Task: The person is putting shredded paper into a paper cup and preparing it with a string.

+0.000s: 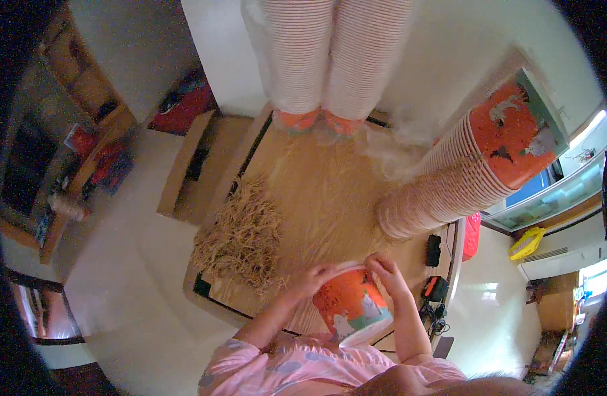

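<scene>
Head view, looking down on a wooden worktop [330,191]. Low centre of the frame: orange paper cup [350,305], printed with white figures, tilted with its white base toward the lower edge and its rim toward the worktop, held above the near edge. Left hand [315,277] at the cup's rim on the left, grip closed on the rim. Right hand [388,274] at the rim on the right, fingers curled over it, grip likewise holding the cup. Pink sleeves [284,366] with pale spots along the lower edge.

Left of centre: heap of straw-like paper shreds [241,237], lying on the worktop just beside the left hand. Right of centre: long stack of cups [462,171], lying on its side and reaching toward the upper right, orange outer cup at the far end. Top centre: two upright stacks [330,59] of nested cups, side by side, orange bases touching the worktop. Between these and the lying stack: crumpled clear plastic wrap [396,145].

Right edge of the worktop: small black device [433,250] and an orange-and-black one [436,288] with cables. Upper left: cardboard box [191,165] on the floor beside the worktop.
</scene>
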`<state>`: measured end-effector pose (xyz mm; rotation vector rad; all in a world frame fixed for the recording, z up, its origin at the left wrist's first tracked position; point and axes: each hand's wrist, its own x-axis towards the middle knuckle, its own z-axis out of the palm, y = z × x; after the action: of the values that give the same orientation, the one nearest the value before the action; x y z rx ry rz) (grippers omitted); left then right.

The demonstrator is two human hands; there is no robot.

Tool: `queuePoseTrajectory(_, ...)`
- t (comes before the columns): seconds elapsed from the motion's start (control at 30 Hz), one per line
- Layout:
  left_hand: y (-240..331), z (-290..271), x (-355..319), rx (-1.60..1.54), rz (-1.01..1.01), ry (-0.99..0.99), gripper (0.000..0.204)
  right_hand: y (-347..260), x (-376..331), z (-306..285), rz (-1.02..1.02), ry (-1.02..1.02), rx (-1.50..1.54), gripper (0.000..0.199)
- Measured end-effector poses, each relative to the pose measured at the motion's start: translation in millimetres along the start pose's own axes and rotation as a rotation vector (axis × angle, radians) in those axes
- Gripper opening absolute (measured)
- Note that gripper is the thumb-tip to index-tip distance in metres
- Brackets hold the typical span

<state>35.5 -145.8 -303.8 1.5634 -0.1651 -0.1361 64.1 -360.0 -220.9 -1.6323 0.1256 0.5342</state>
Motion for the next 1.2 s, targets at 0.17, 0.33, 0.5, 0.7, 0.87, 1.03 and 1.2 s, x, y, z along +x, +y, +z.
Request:
queuePoseTrajectory(0.17,62,12,2,0.043,-0.382,-0.192,0.028,-3,-3,12,-0.447,-0.18,-0.559,0.019)
queuePoseTrajectory(0.33,58,13,-4,-0.192,-0.389,0.013,0.028,-31,-11,19,-0.273,-0.254,-0.62,0.022)
queuePoseTrajectory(0.5,63,4,0,-0.157,-0.425,-0.075,0.028,-19,-5,6,-0.37,-0.322,-0.542,0.02)
queuePoseTrajectory(0.7,31,5,8,-0.115,-0.385,-0.166,0.028,-16,-7,1,-0.434,-0.406,-0.624,0.025)
queuePoseTrajectory(0.87,32,0,30,0.25,-0.204,-0.056,0.031,-53,-26,20,-0.732,-0.474,-0.844,0.017)
queuePoseTrajectory(1.03,53,-29,67,0.119,-0.27,0.288,0.038,-69,-33,2,-0.591,-0.361,-0.738,0.016)
queuePoseTrajectory(1.2,13,-53,84,-0.338,-0.407,0.494,0.031,-68,-39,-5,-0.683,-0.23,-0.92,0.025)
